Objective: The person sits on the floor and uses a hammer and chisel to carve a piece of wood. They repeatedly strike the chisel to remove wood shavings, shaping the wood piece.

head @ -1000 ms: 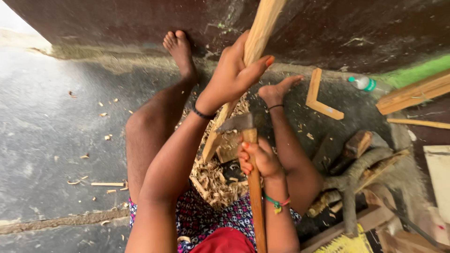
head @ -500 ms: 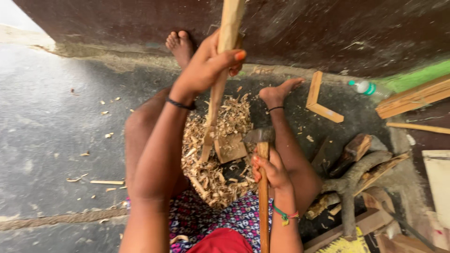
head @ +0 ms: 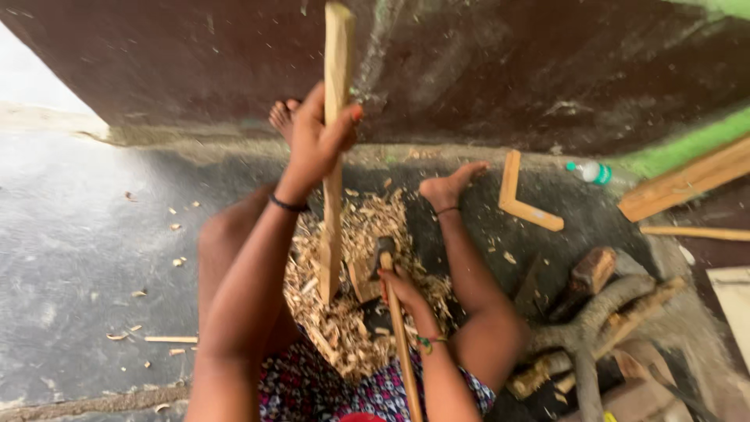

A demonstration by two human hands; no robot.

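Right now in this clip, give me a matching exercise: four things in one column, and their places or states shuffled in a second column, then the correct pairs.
Things:
1. wooden stick
2. hatchet
3. L-shaped wood piece
4. plastic bottle

Places or states:
A. lying by the wall, near the green stripe
B. held upright in the left hand
C. flat on the ground beyond the right foot
D. gripped by the right hand over the wood shavings

Pairs: 1-B, 2-D, 3-C, 4-A
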